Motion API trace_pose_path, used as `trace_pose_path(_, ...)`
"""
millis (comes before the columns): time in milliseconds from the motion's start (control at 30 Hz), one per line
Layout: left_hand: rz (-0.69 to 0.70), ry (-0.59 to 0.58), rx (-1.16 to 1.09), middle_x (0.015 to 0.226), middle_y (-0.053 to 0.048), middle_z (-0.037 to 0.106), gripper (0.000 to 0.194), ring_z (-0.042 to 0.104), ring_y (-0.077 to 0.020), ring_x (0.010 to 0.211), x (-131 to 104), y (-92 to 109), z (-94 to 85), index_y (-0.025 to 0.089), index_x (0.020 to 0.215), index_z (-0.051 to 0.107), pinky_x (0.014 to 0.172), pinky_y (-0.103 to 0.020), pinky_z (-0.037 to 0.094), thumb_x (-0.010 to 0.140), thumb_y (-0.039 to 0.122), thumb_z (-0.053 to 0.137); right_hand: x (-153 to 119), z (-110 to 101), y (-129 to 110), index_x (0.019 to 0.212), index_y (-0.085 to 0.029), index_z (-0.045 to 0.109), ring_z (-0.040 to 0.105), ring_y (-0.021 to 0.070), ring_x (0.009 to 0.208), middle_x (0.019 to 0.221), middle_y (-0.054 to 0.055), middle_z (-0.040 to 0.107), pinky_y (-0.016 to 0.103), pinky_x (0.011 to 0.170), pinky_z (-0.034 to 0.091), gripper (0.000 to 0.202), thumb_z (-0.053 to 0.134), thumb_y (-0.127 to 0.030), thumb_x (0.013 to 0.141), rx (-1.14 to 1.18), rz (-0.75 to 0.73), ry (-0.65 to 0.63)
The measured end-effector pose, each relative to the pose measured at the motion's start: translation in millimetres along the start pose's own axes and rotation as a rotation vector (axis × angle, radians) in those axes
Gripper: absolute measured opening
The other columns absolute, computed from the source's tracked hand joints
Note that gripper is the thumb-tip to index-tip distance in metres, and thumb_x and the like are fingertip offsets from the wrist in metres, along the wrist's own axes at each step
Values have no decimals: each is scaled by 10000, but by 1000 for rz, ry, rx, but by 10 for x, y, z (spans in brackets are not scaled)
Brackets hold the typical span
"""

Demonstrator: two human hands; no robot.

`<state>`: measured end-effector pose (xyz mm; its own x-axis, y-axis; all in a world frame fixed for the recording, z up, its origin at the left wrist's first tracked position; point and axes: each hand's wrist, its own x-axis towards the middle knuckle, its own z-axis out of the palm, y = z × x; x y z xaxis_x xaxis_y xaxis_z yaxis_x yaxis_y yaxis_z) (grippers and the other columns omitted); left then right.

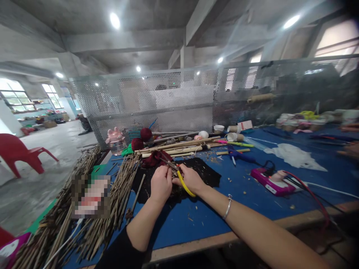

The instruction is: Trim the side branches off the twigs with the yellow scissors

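My right hand (pixel 190 178) is closed round yellow-handled pruning shears (pixel 185 185), whose blades point up and left. Close beside the blades, my left hand (pixel 161 182) has its fingers pinched together; whatever they hold is hidden. Beneath both hands lies a black cloth (pixel 207 172) dotted with small chips. A dark red cloth or yarn piece (pixel 151 160) rests just beyond the left hand. One thin stick (pixel 139 188) lies on the cloth's left side.
Bundles of thin dry twigs (pixel 123 190) cover the left of the blue table (pixel 224 224). Behind are dark red yarn balls (pixel 137 144), longer sticks (pixel 182 149) and a blue glue gun (pixel 241 155). A magenta power strip (pixel 272 183) with cables sits right. Another person's hand (pixel 350 149) shows far right.
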<state>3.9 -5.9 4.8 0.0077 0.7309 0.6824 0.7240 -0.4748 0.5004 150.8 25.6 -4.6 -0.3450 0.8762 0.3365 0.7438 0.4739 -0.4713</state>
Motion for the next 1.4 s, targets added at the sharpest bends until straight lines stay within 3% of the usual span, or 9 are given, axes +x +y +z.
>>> trace_pose_path(267,-101,-6,-179,792,-56,627,252,561,-148,752,14,8,3,158,819,599,714,-254,416,870,257,374,26,52,71,827,-172,526,473,109,538,653,2,579,196,498,295,373,546,-536,747,186,-52,-18)
trace_pose_path(533,-208,-14,-266,704,-34,600,273,540,-129,654,25,-18,25,146,794,587,634,-232,410,871,273,358,16,-34,40,881,-191,479,501,126,590,685,-5,562,206,533,285,327,583,-469,743,11,10,-73)
trace_pose_path(767,-193,-15,-276,748,-45,638,252,562,-135,688,23,-24,8,142,803,622,662,-235,419,848,242,395,-15,-62,-34,934,-178,468,515,150,715,807,23,555,225,595,328,375,627,-438,716,91,-35,-106)
trace_pose_path(1100,-138,-7,-163,804,-64,654,235,586,-163,775,12,-19,8,148,809,630,743,-273,429,819,167,395,-6,-108,-58,925,-148,473,509,190,797,869,68,539,282,683,367,478,631,-523,675,-52,-127,-34)
trace_pose_path(1400,-79,-10,-79,779,-69,639,220,591,-176,799,4,-45,25,161,746,617,756,-287,443,800,132,405,-14,-86,-15,928,-176,459,568,198,687,751,38,574,251,573,291,528,581,-621,671,-199,-32,-49)
